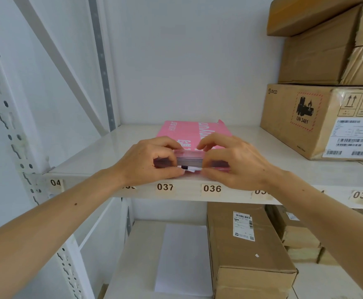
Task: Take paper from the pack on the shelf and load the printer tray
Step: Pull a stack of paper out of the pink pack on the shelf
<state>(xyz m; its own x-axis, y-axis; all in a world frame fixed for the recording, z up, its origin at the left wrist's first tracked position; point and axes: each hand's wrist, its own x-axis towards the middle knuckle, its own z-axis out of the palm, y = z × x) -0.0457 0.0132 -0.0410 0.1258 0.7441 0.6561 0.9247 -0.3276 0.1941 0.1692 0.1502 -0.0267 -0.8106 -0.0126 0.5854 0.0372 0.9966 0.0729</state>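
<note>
A pink paper pack (192, 131) lies flat on the white shelf (94, 156), its open end facing me at the shelf's front edge. The stacked sheet edges (189, 161) show in that open end. My left hand (148, 162) pinches the pack's left front corner, fingers on top and thumb below. My right hand (230, 162) grips the right front corner the same way. Both hands press on the wrapper's torn flap and the paper stack. The printer tray is out of view.
Cardboard boxes (318, 121) are stacked at the right of the same shelf. Number labels such as 037 (165, 187) line the front edge. On the lower shelf lie a white sheet (182, 260) and more brown boxes (247, 247). A perforated upright (5, 117) stands at left.
</note>
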